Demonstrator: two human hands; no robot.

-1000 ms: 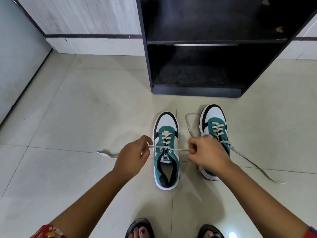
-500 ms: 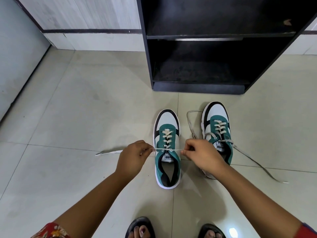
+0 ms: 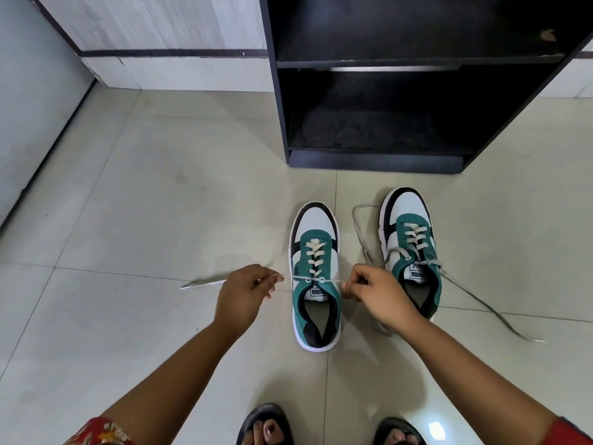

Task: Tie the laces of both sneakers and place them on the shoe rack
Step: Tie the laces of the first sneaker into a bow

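Observation:
Two teal, white and black sneakers stand side by side on the tiled floor, toes toward the black shoe rack (image 3: 279,117). Over the left sneaker (image 3: 316,239) a white lace (image 3: 316,279) is pulled taut across the top eyelets. My left hand (image 3: 245,292) pinches one end at the shoe's left; its loose tail trails left on the floor. My right hand (image 3: 375,293) pinches the other end at the shoe's right. The right sneaker (image 3: 409,232) sits unheld, partly hidden behind my right hand, with its grey laces (image 3: 481,303) lying loose on the floor on both sides.
The rack's two dark shelves hold no shoes. A pale wall (image 3: 29,101) runs along the left and a skirting wall (image 3: 167,43) at the back. My feet in black sandals (image 3: 264,425) are at the bottom edge.
Both hands have eased closer to the left sneaker, still holding its lace taut. The view has tilted slightly, so the shoes and rack sit a little lower in frame.

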